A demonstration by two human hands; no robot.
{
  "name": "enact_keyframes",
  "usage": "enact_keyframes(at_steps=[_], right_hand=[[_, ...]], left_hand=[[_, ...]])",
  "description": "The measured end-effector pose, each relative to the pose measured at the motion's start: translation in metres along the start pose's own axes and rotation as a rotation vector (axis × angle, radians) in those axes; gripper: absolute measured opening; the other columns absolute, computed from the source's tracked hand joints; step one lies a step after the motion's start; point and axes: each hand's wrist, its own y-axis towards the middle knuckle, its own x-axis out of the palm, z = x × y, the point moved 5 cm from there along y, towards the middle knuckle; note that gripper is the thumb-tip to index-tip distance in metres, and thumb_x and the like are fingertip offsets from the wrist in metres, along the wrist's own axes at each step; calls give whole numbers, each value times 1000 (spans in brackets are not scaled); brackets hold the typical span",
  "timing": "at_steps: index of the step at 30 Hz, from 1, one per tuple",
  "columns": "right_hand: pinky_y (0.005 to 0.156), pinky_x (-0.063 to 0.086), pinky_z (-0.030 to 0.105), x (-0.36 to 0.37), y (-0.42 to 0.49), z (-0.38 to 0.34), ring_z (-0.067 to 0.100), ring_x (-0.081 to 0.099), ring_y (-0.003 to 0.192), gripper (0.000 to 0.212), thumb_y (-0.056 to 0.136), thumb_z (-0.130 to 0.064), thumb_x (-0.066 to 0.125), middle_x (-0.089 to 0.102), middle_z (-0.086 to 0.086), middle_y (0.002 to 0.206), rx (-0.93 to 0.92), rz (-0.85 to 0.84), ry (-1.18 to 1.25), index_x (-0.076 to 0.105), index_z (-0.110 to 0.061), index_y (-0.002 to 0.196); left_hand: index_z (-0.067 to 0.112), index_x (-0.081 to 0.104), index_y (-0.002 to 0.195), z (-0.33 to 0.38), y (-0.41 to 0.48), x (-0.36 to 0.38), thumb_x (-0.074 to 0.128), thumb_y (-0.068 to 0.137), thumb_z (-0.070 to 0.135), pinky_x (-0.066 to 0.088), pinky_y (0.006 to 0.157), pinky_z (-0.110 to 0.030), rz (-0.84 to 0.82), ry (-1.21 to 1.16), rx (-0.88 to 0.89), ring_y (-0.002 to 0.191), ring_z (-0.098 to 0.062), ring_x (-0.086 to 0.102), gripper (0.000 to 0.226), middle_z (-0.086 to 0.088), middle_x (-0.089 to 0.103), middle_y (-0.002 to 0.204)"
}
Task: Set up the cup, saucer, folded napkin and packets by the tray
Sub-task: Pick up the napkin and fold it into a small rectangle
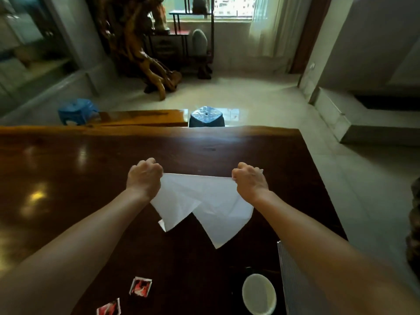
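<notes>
The dark polished wooden bench [91, 178] carries two red-and-white square packets [141, 287] near its near edge, a white round cup [259, 294] and a grey ribbed tray [295, 280] toward its right edge.

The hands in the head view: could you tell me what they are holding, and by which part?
Both hold the white napkin: left hand and right hand each pinch one end of its stretched top edge.

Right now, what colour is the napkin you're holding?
White, plain with no pattern. The napkin shows best in the head view, stretched between the left hand and right hand.
</notes>
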Motion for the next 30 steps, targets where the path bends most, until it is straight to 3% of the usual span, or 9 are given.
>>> enact_keyframes(at_steps=[4,7,9,14,17,23,30], right_hand=[[86,46,38,-30,23,3,31,63,97,29,89,5,53,59,6,109,7,84,-75,70,-11,107],[87,49,39,-65,44,4,32,65,97,29,88,4,54,62,9,110,2,183,-105,72,-10,107],[86,53,42,-95,55,4,35,66,94,30,87,6,53,63,11,109,-1,269,-123,72,-8,106],[86,53,46,-156,75,6,35,65,89,31,86,12,53,65,14,104,-1,515,-156,73,-4,103],[88,52,46,-164,74,4,35,64,92,30,86,11,55,66,14,105,-7,575,-147,73,-4,104],[91,48,44,-97,47,-1,36,63,103,36,86,8,51,60,13,116,-32,342,-136,72,-7,112],[87,42,38,29,-35,11,30,57,105,27,82,2,60,59,6,109,-94,15,-59,73,-13,100]], left_hand=[[16,79,98,-26,15,-31,62,94,9,59,78,-40,117,-206,-126,92,-28,69,19,-8,71,99],[17,78,104,-44,37,-64,61,97,20,54,73,-37,188,-375,-221,93,-26,70,18,-8,76,103],[16,77,103,-55,50,-90,59,98,19,51,71,-35,259,-406,-239,91,-27,69,20,-9,75,102],[19,79,103,-81,66,-147,60,95,15,52,84,-39,459,-480,-225,99,-31,70,22,-8,77,105],[19,79,107,-96,61,-154,61,94,16,53,90,-42,503,-482,-263,106,-35,69,23,-13,76,111],[15,79,110,-100,5,-92,63,93,10,55,91,-40,357,-441,-301,103,-33,70,24,-13,77,111],[21,79,109,-78,-110,30,64,91,8,52,95,-38,-35,-523,-457,111,-31,68,27,-9,74,119]])
